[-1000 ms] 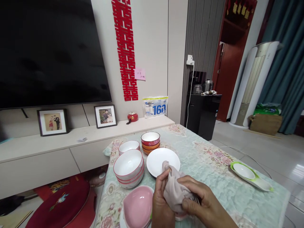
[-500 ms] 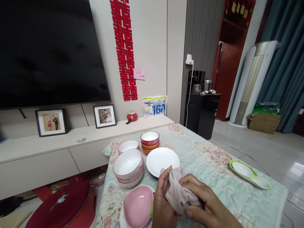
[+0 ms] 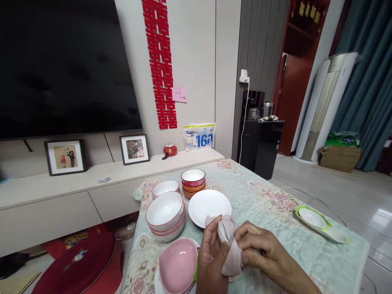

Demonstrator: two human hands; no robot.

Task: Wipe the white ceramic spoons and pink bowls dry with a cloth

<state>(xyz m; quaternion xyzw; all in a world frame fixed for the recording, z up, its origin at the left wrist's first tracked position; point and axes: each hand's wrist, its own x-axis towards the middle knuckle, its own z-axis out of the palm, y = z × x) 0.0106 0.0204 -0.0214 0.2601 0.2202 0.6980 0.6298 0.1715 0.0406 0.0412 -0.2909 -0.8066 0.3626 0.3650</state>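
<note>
Quilted floral worktop sits beside TV cabinet; surface stretches from white plate to green-edged dish; both hands grip beige cloth.

Above the table, the cloth is between left fingers and right fingers, before the plate. Left of the plate: bowls — another bowl behind them, a stack right of that. The dish lies before the bowls, a tray far right. Behind, the cabinet bears frames, jar and bag, left to right.
</note>
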